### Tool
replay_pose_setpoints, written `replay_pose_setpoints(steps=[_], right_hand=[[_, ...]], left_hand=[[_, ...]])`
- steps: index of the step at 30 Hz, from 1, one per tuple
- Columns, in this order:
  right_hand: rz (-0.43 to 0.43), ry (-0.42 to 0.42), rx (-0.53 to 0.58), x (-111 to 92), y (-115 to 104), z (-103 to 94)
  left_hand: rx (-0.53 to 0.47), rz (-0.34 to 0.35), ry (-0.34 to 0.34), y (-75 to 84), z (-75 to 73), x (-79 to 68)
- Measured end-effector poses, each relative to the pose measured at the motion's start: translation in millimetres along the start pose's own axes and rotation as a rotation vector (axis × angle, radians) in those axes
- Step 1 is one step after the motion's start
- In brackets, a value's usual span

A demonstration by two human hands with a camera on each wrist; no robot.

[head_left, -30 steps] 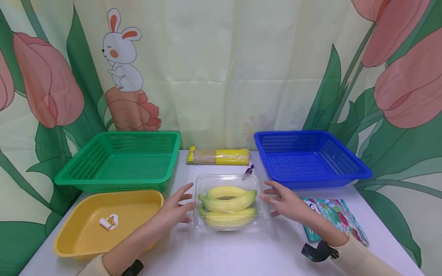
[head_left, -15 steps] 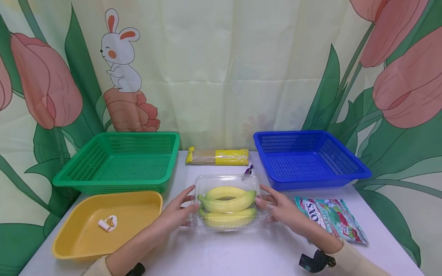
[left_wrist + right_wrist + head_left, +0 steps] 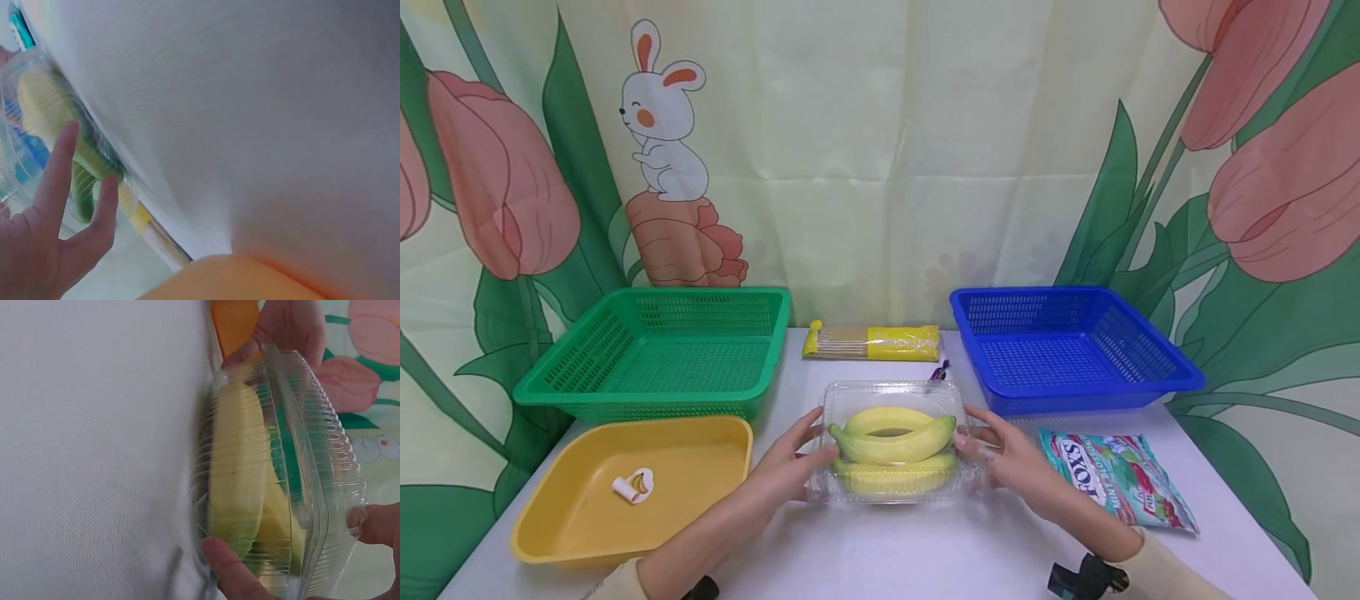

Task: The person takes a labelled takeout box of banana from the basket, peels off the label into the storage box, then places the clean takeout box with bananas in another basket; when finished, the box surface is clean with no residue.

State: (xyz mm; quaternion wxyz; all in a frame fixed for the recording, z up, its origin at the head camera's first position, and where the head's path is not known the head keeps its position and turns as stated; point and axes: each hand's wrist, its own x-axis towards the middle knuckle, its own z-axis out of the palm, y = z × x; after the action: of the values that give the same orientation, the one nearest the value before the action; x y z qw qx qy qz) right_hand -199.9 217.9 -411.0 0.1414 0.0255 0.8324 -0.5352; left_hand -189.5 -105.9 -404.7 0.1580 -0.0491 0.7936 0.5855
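A clear plastic clamshell box (image 3: 891, 392) with several bananas (image 3: 895, 442) inside sits in front of me at the middle of the table. My left hand (image 3: 790, 462) grips its left side, the thumb toward the front and the fingers spread along the side wall. On the opposite side my right hand (image 3: 1011, 458) holds the box, its thumb at the front right. The right wrist view shows right-hand fingertips (image 3: 228, 572) at the box's lower edge and another finger near the lid rim. In the left wrist view, left fingers (image 3: 59, 169) lie against the ribbed wall.
A yellow tray (image 3: 568, 521) holding a small banana-printed label (image 3: 634, 486) stands left, a green basket (image 3: 651, 400) behind it. At the back are a yellow noodle packet (image 3: 872, 342), a small dark wrapped candy (image 3: 940, 370) and a blue basket (image 3: 1090, 387). A teal candy bag (image 3: 1123, 479) lies right.
Both hands have moved inward from beside the box and now touch its two sides. The box has stayed in nearly the same place.
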Motion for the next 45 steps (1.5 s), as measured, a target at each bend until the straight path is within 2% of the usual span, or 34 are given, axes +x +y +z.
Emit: replay_pose_setpoints(steps=[7,14,24,32,37,42,45], right_hand=[[-0.001,0.020,0.014,-1.8,-1.2,1.6],[-0.052,0.025,0.016,-7.3,-13.2,-2.5],[-0.142,-0.040,0.069,-17.4,-41.8,-10.2],[-0.189,-0.061,0.089,-18.3,-54.7,-4.5],[-0.214,-0.059,0.110,-18.3,-60.9,1.0],[-0.260,-0.056,0.118,-17.1,-67.9,6.3],[-0.286,-0.057,0.162,-13.9,-71.8,9.8]], left_hand=[[-0.021,-0.007,-0.003,3.2,1.5,-2.3],[-0.017,0.061,0.004,17.7,-5.6,-14.8],[0.016,0.081,-0.037,42.8,-31.0,-31.1],[0.054,0.117,-0.028,53.3,-50.2,-37.6],[0.038,0.142,-0.056,56.9,-61.7,-39.1],[0.042,0.160,-0.050,60.7,-73.4,-39.0],[0.053,0.175,-0.046,63.9,-81.6,-39.0]])
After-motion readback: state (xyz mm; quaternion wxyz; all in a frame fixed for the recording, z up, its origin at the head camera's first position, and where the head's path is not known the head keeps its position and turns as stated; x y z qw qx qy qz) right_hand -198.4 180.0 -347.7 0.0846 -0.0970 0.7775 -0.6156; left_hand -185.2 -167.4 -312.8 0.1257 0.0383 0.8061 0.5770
